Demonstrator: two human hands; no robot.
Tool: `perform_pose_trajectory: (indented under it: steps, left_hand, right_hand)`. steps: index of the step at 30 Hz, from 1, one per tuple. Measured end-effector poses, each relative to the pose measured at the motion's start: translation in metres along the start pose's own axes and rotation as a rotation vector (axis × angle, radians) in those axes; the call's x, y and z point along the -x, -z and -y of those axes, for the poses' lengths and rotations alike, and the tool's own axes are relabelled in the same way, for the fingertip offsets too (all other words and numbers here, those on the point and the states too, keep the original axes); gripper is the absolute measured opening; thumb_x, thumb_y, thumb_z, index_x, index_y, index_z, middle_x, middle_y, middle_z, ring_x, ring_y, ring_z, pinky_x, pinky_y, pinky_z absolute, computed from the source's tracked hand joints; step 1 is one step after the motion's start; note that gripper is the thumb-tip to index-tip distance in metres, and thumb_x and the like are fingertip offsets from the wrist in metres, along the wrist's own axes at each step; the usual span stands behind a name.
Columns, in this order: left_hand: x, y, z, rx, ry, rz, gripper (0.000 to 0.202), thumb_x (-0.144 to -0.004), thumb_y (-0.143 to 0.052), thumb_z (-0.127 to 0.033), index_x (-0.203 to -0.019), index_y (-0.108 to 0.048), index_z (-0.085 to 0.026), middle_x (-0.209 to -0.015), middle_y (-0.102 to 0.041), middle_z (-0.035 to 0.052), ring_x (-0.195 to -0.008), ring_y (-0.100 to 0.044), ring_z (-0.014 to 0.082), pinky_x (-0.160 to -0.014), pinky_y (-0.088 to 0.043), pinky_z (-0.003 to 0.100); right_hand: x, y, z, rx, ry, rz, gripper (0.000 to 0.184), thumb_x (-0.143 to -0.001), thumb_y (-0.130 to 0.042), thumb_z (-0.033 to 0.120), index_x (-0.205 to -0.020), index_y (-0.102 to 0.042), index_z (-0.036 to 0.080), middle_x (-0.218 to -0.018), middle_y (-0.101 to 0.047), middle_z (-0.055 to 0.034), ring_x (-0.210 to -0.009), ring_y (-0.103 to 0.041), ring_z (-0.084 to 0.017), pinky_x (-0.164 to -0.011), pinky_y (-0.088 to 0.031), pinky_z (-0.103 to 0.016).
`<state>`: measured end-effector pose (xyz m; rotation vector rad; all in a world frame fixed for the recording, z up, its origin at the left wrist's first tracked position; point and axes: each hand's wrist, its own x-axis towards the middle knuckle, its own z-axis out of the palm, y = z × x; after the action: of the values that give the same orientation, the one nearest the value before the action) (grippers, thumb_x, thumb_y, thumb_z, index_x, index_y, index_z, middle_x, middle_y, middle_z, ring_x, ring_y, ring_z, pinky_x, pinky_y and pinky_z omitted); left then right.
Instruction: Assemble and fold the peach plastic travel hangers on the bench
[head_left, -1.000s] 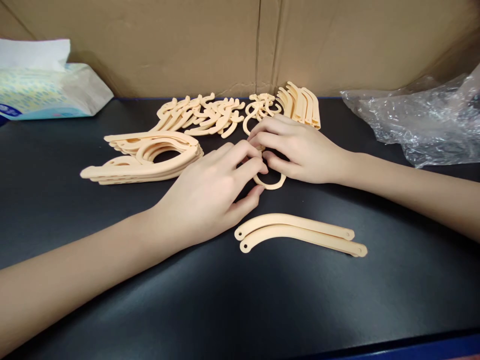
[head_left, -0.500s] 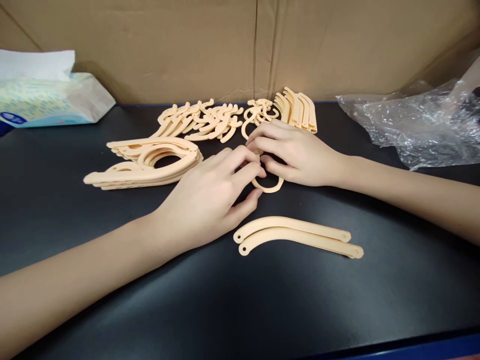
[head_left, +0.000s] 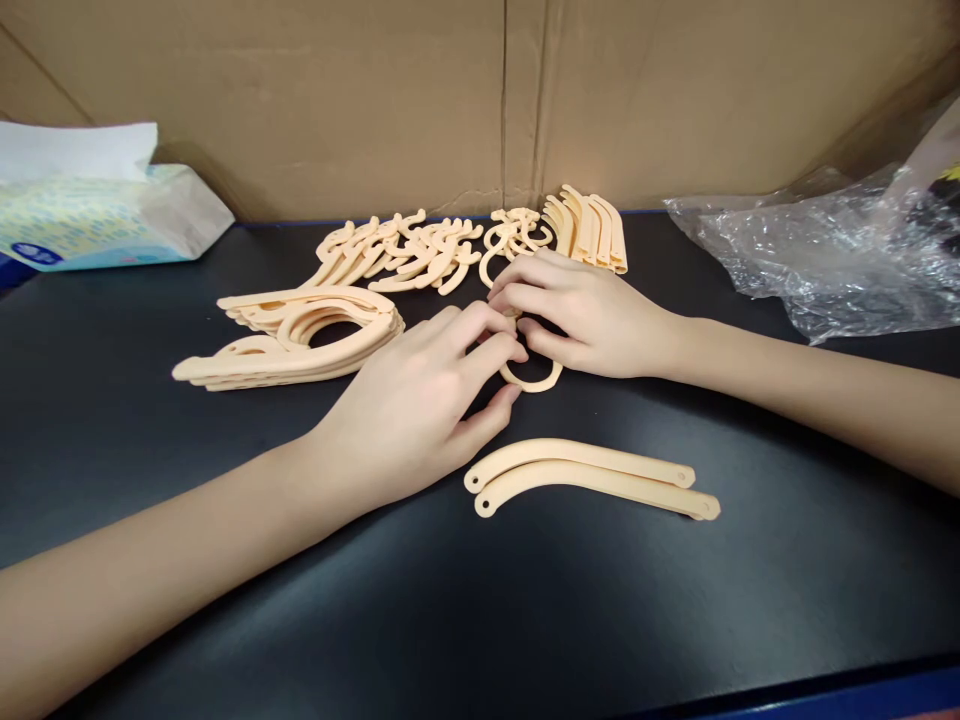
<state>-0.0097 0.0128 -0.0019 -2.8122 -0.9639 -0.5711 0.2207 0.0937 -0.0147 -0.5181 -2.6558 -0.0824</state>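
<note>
Between my two hands lies a cream plastic hanger hook (head_left: 541, 387), its curved end showing and the rest hidden under fingers. My left hand (head_left: 424, 405) is closed at its left side, thumb by the curve and fingertips over the middle. From the right, my right hand (head_left: 592, 315) has its fingers curled on the far part of the same hook. Nearer the table's front, two long curved hanger arms (head_left: 577, 463) with holes at their ends lie side by side. A stack of folded hangers (head_left: 300, 345) rests left of my left hand.
Along the back of the black table (head_left: 600, 620) lie short curved pieces (head_left: 439, 255), loose hooks (head_left: 517, 230) and more hanger arms (head_left: 592, 230). A tissue pack (head_left: 97, 215) stands at back left, clear plastic wrap (head_left: 817, 255) at back right. Cardboard (head_left: 337, 100) rises behind.
The view has tilted slightly, so everything sits a little lower in the picture. Both hands keep nearly the same hold on the hook.
</note>
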Motion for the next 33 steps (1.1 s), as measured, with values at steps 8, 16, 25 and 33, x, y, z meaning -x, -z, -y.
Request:
perform_pose_trajectory:
  steps: [8, 16, 25, 33]
  left_hand:
    - [0.000, 0.001, -0.001, 0.018, -0.040, 0.002, 0.022, -0.106, -0.048, -0.022, -0.114, -0.068, -0.015, -0.118, -0.071, 0.0103, -0.104, -0.068, 0.0269, -0.084, -0.055, 0.039]
    - [-0.001, 0.003, -0.003, 0.122, -0.135, -0.025, 0.021, -0.106, -0.051, -0.015, -0.113, -0.071, -0.014, -0.108, -0.073, 0.0076, -0.099, -0.066, 0.0229, -0.087, -0.053, 0.034]
    - [-0.001, 0.006, -0.004, 0.152, -0.172, -0.018, 0.021, -0.107, -0.050, -0.014, -0.112, -0.070, -0.016, -0.111, -0.074, 0.0056, -0.097, -0.068, 0.0195, -0.088, -0.054, 0.031]
    - [-0.001, 0.001, -0.002, 0.152, -0.164, -0.036, 0.018, -0.106, -0.054, -0.014, -0.113, -0.070, -0.014, -0.110, -0.073, 0.0057, -0.098, -0.067, 0.0205, -0.089, -0.053, 0.032]
  right_hand:
    - [-0.001, -0.001, -0.004, -0.110, -0.014, -0.050, 0.026, -0.104, -0.044, 0.021, -0.115, -0.068, 0.017, -0.115, -0.067, -0.0121, -0.110, -0.063, -0.026, -0.096, -0.054, -0.046]
    - [-0.001, 0.000, -0.003, -0.067, 0.002, -0.048, 0.026, -0.102, -0.047, 0.019, -0.116, -0.069, 0.015, -0.117, -0.069, -0.0135, -0.111, -0.064, -0.027, -0.096, -0.054, -0.046]
    - [-0.005, 0.010, 0.003, -0.144, -0.054, -0.119, 0.029, -0.100, -0.043, 0.014, -0.099, -0.073, 0.015, -0.097, -0.076, -0.0078, -0.092, -0.071, -0.020, -0.083, -0.054, -0.035]
    - [-0.011, 0.026, 0.008, -0.197, -0.074, -0.095, 0.026, -0.100, -0.046, 0.014, -0.101, -0.072, 0.016, -0.093, -0.077, -0.0039, -0.086, -0.070, -0.016, -0.078, -0.051, -0.029]
